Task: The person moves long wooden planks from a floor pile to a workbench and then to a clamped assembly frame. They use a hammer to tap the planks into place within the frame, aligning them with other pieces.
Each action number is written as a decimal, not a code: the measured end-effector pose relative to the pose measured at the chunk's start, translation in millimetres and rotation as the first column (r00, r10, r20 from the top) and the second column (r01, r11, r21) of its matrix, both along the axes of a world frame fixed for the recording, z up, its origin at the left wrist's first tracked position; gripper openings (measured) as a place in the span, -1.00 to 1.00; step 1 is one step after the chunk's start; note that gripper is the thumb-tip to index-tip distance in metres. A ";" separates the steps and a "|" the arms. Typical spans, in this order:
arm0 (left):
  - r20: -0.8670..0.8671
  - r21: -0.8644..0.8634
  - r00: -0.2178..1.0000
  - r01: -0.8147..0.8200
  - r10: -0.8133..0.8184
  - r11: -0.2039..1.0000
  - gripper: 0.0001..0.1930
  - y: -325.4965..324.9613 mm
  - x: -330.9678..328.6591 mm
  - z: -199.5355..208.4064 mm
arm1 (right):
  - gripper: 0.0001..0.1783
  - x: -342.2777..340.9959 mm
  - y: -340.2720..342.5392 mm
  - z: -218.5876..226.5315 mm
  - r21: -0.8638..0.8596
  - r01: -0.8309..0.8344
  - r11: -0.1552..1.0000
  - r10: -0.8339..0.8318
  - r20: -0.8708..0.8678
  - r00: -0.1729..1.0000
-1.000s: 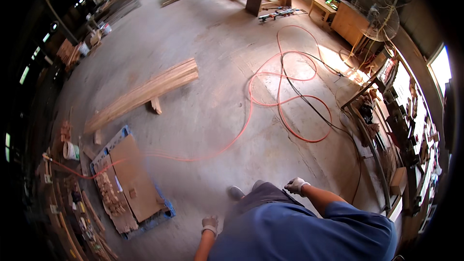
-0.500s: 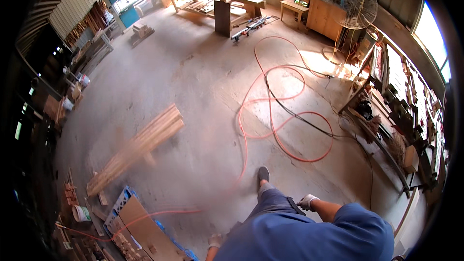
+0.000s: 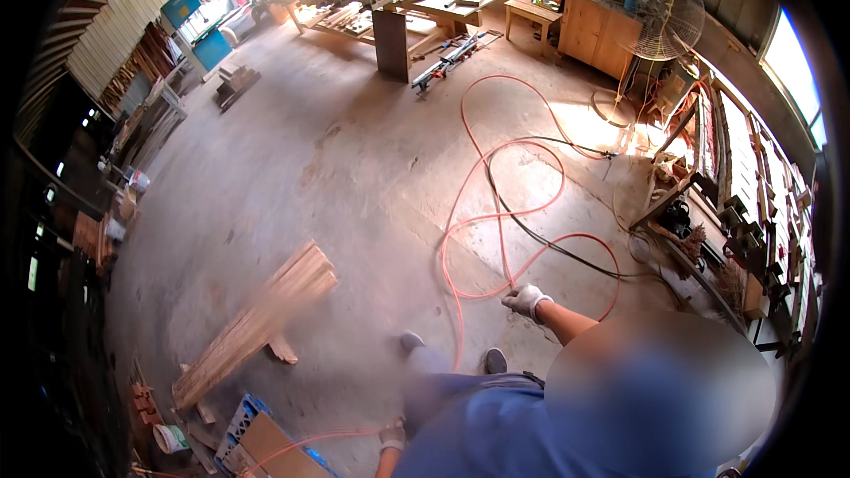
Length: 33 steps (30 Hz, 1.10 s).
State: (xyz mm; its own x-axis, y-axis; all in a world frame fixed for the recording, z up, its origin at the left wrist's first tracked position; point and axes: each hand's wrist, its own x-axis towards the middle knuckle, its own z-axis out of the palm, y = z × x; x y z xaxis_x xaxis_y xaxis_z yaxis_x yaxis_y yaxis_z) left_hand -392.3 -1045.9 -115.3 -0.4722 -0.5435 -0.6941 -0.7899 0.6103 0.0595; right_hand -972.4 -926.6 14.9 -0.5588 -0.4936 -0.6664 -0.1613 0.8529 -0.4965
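My right hand (image 3: pixel 526 302), in a pale work glove, is held out in front of me with its fingers curled in. Nothing shows in it. Beyond its fingers, lower down, a red air hose (image 3: pixel 459 299) lies in loops on the floor, crossed by a black hose (image 3: pixel 554 245). Low beside my body is my left hand (image 3: pixel 392 435), also gloved. It overlaps a stretch of the red hose in the picture; whether it touches the hose I cannot tell, and its fingers are not clear. My two shoes (image 3: pixel 496 360) are on the concrete.
Stacked wooden boards (image 3: pixel 257 323) lie at the left, near a cardboard sheet (image 3: pixel 270 443) on a blue pallet (image 3: pixel 239 425) and a white bucket (image 3: pixel 170 438). Farther off stand a slat-loaded workbench (image 3: pixel 392 44), a wooden cabinet (image 3: pixel 595 34) and a wire-caged fan (image 3: pixel 655 9). Racks line the right.
My right hand has swung forward and left from my side. My other foot has come into view. The floor things have shifted slightly in the picture, and the blue pallet is lower in it.
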 end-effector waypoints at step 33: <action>0.067 -0.034 0.920 0.388 -0.385 0.921 -0.68 -683.3 -402.6 1.2 | -0.47 -262.3 -409.6 -161.1 0.394 -0.086 0.915 -0.041 0.302 0.952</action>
State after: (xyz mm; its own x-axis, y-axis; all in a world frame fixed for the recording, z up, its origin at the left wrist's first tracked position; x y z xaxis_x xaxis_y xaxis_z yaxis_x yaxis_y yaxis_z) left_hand -794.8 -1729.1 -114.2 -0.6114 -0.3583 -0.7056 -0.4932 0.8698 -0.0143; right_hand -1234.7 -1336.2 -146.2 -0.2946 -0.1614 -0.9419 -0.0815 0.9863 -0.1435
